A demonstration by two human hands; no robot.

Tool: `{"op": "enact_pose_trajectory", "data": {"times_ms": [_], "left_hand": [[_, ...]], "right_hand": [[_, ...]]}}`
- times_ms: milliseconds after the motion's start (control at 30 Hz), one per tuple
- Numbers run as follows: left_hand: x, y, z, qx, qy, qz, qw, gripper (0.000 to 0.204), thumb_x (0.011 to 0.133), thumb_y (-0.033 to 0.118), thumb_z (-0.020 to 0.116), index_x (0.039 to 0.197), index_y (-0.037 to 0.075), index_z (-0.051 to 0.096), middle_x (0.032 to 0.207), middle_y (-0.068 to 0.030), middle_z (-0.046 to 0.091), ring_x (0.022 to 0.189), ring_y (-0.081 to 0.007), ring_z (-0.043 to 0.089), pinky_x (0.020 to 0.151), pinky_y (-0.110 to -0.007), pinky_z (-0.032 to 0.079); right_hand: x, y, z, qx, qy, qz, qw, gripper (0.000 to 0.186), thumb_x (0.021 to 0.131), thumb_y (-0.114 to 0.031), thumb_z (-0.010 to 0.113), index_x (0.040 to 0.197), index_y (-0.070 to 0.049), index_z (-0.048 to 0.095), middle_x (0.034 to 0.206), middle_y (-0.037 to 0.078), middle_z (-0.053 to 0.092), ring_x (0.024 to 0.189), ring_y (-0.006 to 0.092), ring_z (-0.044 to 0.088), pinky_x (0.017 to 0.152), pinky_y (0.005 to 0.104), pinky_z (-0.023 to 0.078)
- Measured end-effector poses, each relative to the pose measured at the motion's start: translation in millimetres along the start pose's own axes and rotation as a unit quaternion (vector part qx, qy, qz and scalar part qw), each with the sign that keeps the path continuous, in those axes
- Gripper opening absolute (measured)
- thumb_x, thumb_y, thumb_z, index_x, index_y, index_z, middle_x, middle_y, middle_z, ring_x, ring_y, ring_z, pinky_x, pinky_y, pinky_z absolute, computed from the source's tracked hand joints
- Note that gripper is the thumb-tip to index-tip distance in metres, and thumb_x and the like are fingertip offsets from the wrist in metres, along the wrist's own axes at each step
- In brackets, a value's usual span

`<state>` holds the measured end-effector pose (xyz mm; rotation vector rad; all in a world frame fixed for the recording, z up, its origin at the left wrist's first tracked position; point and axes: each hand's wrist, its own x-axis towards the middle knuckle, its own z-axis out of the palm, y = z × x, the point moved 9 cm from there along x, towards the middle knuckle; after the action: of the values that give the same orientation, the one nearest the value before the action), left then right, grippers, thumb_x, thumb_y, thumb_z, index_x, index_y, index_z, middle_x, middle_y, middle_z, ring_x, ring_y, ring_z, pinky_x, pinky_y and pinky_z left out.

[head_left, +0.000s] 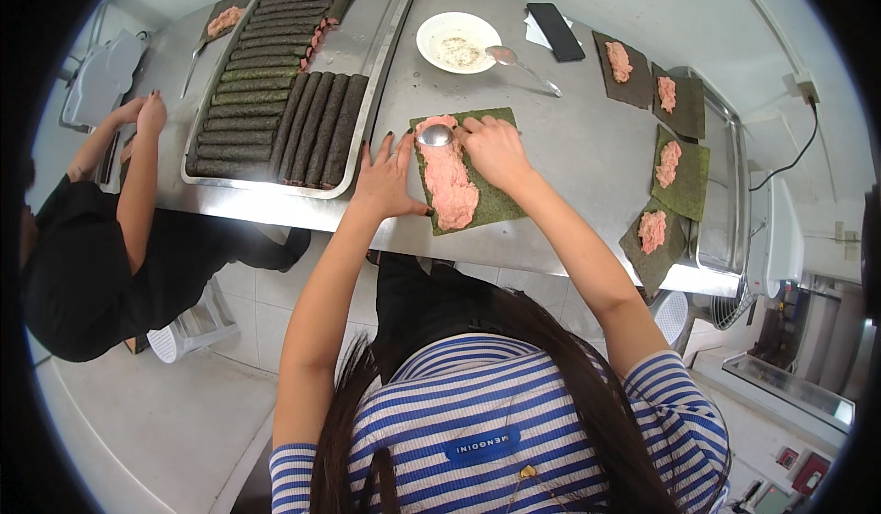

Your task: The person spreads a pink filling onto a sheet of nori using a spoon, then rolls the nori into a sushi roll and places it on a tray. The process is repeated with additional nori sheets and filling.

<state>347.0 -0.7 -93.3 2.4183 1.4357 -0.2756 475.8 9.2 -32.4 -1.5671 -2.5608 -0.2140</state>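
Spreading: pink paste (448, 180) being worked over a seaweed sheet (491, 197) on the steel worktop (569, 147), near its front edge.
Right hand: right hand (496, 147) closed around a spoon (435, 135); spoon bowl sits at the far end of the paste strip.
Left hand: left hand (385, 179) flat, fingers spread wide, palm down on the worktop, thumb touching the sheet's left edge. Holds nothing.
Sheet: lies tilted, paste in a long strip down its left half, right half bare.
Tray: metal tray (385, 46) just left of the sheet, packed with dark seaweed rolls (252, 92); most lie crosswise in a stack, a few lie lengthwise at the near end.
Plate: white plate (459, 41) beyond the sheet, crumbs in it, second spoon (518, 64) beside it.
Phone: black phone (555, 32) right of the plate.
Other sheets: four sheets with paste dabs (668, 161) along the right end of the worktop; one more (223, 18) far left behind the tray.
Co-worker: person in black (83, 257) at the left end of the worktop, hands (142, 110) raised together by the tray's corner; can't tell what they hold.
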Motion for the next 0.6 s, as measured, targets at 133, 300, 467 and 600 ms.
{"op": "enact_pose_trajectory", "data": {"times_ms": [133,300,467,600], "left_hand": [[-1.3,1.4,-3.6,-0.003,-0.004,-0.001,1.000,0.132,0.051,0.057,0.079,0.148,0.004,0.007,0.152,-0.0100,0.025,0.142,-0.0297,0.018,0.114,-0.055,0.012],[-0.2,1.4,-2.5,0.010,0.005,-0.001,1.000,0.131,0.050,0.057,0.079,0.147,0.004,0.009,0.152,-0.0098,0.026,0.142,-0.0293,0.020,0.113,-0.056,0.013],[-0.2,3.6,-5.0,0.017,0.018,0.004,1.000,0.130,0.050,0.055,0.080,0.147,0.004,0.010,0.150,-0.0105,0.028,0.141,-0.0297,0.022,0.113,-0.056,0.014],[-0.3,3.3,-4.5,0.009,0.025,0.009,1.000,0.128,0.050,0.052,0.080,0.147,0.004,0.011,0.149,-0.0133,0.030,0.140,-0.0316,0.023,0.112,-0.057,0.015]], "right_hand": [[8.0,4.0,1.8,0.011,-0.023,0.032,0.999,0.023,0.074,-0.008,0.056,0.093,-0.008,0.069,0.083,0.008,0.063,0.078,0.0253,0.063,0.066,0.0388,0.051],[14.8,7.9,0.8,0.057,-0.043,0.065,0.995,0.017,0.077,-0.009,0.056,0.085,-0.003,0.069,0.086,0.013,0.065,0.082,0.0310,0.066,0.067,0.0426,0.052],[22.4,11.1,4.0,0.066,-0.131,0.113,0.983,0.017,0.078,-0.012,0.057,0.086,-0.003,0.070,0.087,0.016,0.067,0.085,0.0322,0.067,0.071,0.0427,0.053],[25.7,15.1,-16.2,0.075,-0.163,0.144,0.973,0.015,0.072,-0.009,0.061,0.082,-0.003,0.071,0.089,0.018,0.067,0.086,0.0347,0.066,0.075,0.0424,0.052]]}}
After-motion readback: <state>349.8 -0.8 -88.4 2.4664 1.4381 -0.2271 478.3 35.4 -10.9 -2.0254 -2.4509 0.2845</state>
